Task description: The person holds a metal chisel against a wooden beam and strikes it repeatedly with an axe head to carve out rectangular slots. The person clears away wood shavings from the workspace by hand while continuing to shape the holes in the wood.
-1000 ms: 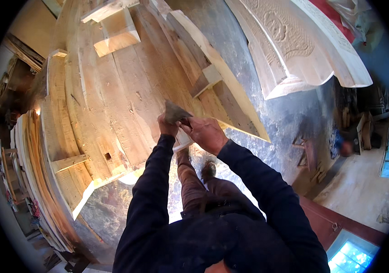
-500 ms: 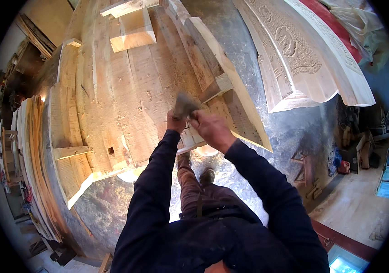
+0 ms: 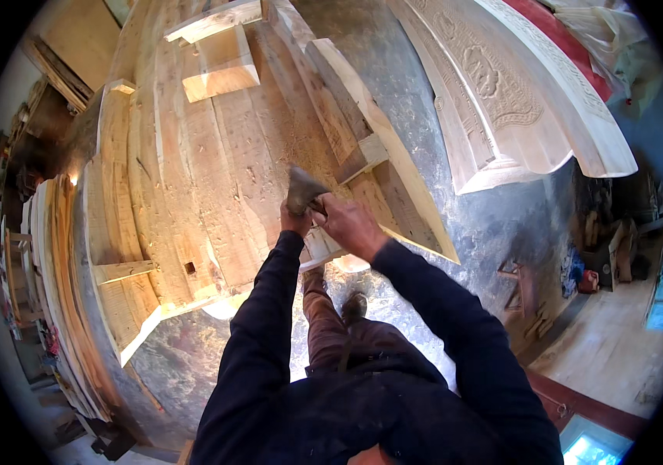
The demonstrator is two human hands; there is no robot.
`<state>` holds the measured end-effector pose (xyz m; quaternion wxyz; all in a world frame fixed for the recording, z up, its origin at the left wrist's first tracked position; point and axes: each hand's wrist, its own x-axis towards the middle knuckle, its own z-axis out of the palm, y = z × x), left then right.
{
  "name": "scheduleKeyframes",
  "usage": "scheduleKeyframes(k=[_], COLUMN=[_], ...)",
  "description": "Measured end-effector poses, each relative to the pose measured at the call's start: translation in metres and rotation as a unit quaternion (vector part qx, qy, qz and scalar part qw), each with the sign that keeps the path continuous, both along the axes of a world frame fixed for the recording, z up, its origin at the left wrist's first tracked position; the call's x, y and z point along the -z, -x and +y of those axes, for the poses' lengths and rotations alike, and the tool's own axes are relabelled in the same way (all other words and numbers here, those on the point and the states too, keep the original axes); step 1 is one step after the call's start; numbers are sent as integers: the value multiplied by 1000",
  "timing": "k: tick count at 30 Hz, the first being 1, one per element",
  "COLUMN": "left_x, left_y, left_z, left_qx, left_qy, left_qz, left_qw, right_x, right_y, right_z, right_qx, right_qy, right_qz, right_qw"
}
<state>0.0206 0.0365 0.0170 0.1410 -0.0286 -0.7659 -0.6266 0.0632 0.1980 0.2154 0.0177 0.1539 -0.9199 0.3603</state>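
Observation:
My right hand (image 3: 352, 223) is closed around the short handle of a hatchet (image 3: 305, 188), whose dark wedge-shaped head is just above and partly over my left hand (image 3: 295, 221). The left hand is closed close to the wood near the near edge of a wide plank panel (image 3: 227, 194). Whatever its fingers hold is hidden beneath the hatchet head. Sawdust and small chips lie scattered on the planks around both hands.
A raised side rail with a cross block (image 3: 365, 157) runs along the panel's right. Another short crosspiece (image 3: 123, 271) and a small square hole (image 3: 189, 268) are at its left. Carved pale wood (image 3: 494, 85) stands far right. Long boards (image 3: 60, 271) lean at left.
The hatchet head, blurred before, has moved slightly left and down toward my left hand and is sharper. My right hand has shifted a little left with it.

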Motion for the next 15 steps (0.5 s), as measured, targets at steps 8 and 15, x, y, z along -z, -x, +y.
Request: scheduleKeyframes(k=[8,15], left_x=[-20,-2], left_y=[-2,12], left_z=[-1,9], left_qx=[45,71], left_qy=[-30,117], left_qz=[-45,-20], left_qw=[998,990], right_x=[-125,15], right_y=[11,-6], right_z=[-14,15], right_qx=[30,-1], right_qy=[223,-4], right_qz=[65,12], right_qw=[972,1000])
